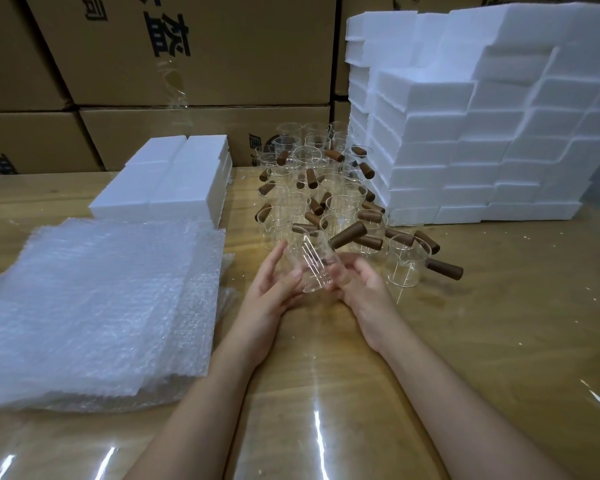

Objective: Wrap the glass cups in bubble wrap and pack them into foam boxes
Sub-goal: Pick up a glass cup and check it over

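Cup (313, 264) between left grip (274, 289), right grip (361, 285)

1. The left forearm (219, 379) and right forearm (444, 389), both bare, reach forward and angle inward toward each other.
2. The left hand (274, 292) is palm-up, with its fingers nearly straight along one side of a glass cup (312, 265) and its thumb on the wall.
3. The right hand (361, 289) faces it, fingers curled round the cup's base.
4. The hands are close together, raised off the surface.
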`<state>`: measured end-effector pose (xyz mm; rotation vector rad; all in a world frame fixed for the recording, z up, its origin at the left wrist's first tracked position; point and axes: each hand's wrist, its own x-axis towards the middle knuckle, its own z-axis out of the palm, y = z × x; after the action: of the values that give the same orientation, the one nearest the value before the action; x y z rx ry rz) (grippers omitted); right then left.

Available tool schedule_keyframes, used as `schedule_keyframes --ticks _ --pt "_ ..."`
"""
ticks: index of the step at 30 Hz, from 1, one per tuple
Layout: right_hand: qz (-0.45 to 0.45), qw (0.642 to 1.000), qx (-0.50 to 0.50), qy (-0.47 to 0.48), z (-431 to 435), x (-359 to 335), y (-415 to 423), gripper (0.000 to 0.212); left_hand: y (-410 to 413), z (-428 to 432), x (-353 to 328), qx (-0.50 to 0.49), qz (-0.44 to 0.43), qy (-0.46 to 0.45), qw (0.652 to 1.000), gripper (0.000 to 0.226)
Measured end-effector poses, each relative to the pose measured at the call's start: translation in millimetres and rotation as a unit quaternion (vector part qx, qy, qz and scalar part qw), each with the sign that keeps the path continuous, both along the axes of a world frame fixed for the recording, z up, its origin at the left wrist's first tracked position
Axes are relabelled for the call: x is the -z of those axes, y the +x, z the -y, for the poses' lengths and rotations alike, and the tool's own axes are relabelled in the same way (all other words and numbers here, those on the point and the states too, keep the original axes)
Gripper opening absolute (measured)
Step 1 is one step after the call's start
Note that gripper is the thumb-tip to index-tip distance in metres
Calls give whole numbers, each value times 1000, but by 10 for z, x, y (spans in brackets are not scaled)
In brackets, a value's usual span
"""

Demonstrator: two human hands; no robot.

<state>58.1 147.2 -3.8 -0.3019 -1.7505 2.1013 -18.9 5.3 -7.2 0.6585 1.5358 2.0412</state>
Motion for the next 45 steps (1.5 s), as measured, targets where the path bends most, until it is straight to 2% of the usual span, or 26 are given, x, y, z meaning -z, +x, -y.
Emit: schedule_keyframes --ticks 3,7,9,13,15,17,20,27,30,32,35,39,42,45 --pt "-11 1000 15 12 28 7 -10 91 14 -6 -14 14 12 -2 1000 60" --pt "-13 999 8 33 40 2 -8 91 26 10 -22 19 16 -14 1000 65" --pt "-17 999 1 38 42 3 4 83 21 16 -35 14 16 -23 1000 66" --pt "-34 998 -21 51 23 23 9 50 5 3 -22 -13 48 -12 999 54" --pt "-27 997 -32 70 25 48 -10 46 3 5 -19 -21 56 -5 998 51" --pt "-19 996 -37 80 40 71 -31 47 9 1 -15 -26 46 -7 999 60" --pt "-3 995 -30 93 47 100 -52 47 16 -12 -7 -36 45 2 998 57" --pt "6 997 4 81 60 54 -36 53 24 -11 -6 -22 36 -15 999 67" --pt "-1 996 11 88 51 44 -28 69 14 -7 6 -8 36 -15 999 63" --pt "-16 996 14 85 48 52 -40 72 9 -4 9 -7 36 -11 999 59" --pt "-37 997 11 70 39 62 -55 61 3 1 -4 -12 46 -9 999 63" --pt "-47 997 -13 54 35 47 -43 32 -12 9 -9 -20 56 -7 998 58" --pt "-47 997 -33 50 24 49 -33 27 -19 16 -8 -18 65 -2 998 50" --pt "-30 995 -48 79 22 70 -35 35 -27 16 -4 -24 61 -3 998 57"
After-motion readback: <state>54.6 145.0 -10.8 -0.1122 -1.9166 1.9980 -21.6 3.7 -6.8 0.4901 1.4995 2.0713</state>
